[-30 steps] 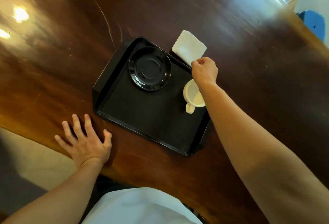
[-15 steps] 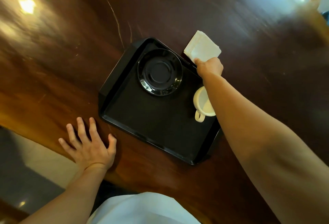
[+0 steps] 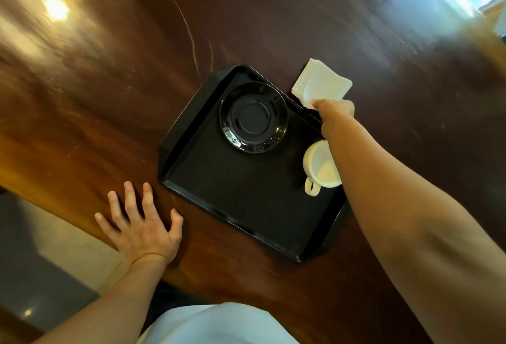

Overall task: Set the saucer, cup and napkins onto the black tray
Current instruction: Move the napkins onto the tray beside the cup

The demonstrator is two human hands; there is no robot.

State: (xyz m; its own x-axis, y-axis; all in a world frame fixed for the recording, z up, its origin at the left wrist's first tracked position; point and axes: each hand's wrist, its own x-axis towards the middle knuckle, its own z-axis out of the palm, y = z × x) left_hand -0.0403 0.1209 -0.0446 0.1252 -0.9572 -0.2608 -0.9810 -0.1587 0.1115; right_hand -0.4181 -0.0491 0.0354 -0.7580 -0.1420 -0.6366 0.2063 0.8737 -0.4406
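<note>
A black tray [image 3: 219,196] lies on the dark wooden table. A black saucer [image 3: 253,117] rests in its far corner. A cream cup [image 3: 319,168] stands on the tray's right side, handle toward me, partly hidden by my forearm. A stack of white napkins [image 3: 320,83] lies on the table just beyond the tray's far right edge. My right hand [image 3: 335,113] reaches over the tray and pinches the stack's near corner. Left of the tray, my left hand [image 3: 141,223] rests flat on the table with fingers spread.
The wooden table [image 3: 109,70] stretches away on the left and beyond the tray, with bright light reflections. Its near edge runs past my left hand, with pale floor [image 3: 68,248] below. My white garment [image 3: 219,324] shows at the bottom.
My right hand has reached farther out to the napkins and closed on their near corner. My left hand stays flat on the table. The view has shifted slightly.
</note>
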